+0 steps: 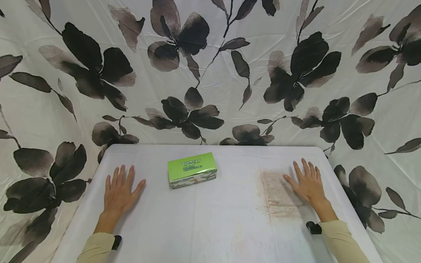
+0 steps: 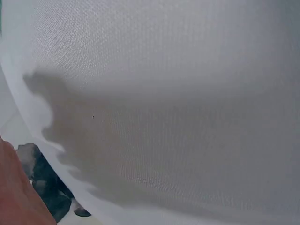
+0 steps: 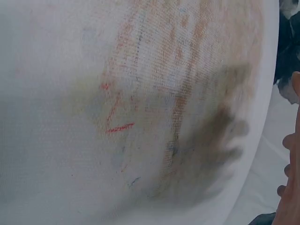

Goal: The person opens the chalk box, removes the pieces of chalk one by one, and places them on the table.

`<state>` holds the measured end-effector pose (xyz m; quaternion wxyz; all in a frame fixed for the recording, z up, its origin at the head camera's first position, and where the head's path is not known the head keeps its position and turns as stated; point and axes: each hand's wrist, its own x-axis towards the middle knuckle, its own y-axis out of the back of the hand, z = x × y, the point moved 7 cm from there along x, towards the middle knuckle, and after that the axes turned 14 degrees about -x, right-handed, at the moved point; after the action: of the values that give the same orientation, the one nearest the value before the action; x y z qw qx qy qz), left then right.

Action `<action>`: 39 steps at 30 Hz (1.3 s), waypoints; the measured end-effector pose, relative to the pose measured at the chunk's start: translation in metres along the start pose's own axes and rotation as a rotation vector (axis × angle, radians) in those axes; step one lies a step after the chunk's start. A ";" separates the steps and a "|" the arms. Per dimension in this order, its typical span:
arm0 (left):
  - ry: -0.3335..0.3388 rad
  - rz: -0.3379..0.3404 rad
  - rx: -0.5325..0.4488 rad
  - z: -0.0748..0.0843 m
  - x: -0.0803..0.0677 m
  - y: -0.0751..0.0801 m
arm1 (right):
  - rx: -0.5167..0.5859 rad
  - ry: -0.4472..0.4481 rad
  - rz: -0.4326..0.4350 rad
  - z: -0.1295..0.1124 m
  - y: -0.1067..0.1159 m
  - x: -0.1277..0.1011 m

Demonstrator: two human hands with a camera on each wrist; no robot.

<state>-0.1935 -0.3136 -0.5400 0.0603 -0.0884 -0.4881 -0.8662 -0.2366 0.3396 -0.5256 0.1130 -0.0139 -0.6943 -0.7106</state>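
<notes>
Green box (image 1: 192, 174): rests on the white surface (image 1: 210, 219), between both hands, nearer the left. Left hand (image 1: 119, 191) and right hand (image 1: 307, 182): flat, fingers spread, holding nothing (right beside a brownish stain (image 1: 279, 197)). Step judged: ready position, box untouched. Next move calls for an inward reach to it.

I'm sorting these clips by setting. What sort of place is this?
Probably a makeshift recording booth, not a lived-in room. A floral-print cloth backdrop hangs around a white-covered table with a brownish stain. Both hands lie flat either side of one green box.
</notes>
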 end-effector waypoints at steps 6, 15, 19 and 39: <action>0.007 0.018 -0.014 0.000 0.001 0.002 | 0.013 0.006 0.076 -0.007 0.002 0.002; 0.066 0.089 -0.070 0.015 0.004 0.012 | 0.101 0.019 0.316 -0.022 0.016 0.010; 0.084 0.100 -0.082 0.023 0.005 0.014 | 0.125 0.039 0.391 -0.031 0.023 0.014; 0.083 0.169 -0.174 0.063 0.019 0.003 | 0.234 0.087 0.452 -0.075 0.028 0.033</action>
<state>-0.2053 -0.2616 -0.5014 0.1454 -0.0980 -0.3992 -0.9000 -0.2536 0.2601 -0.4945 0.2996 -0.1249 -0.7454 -0.5823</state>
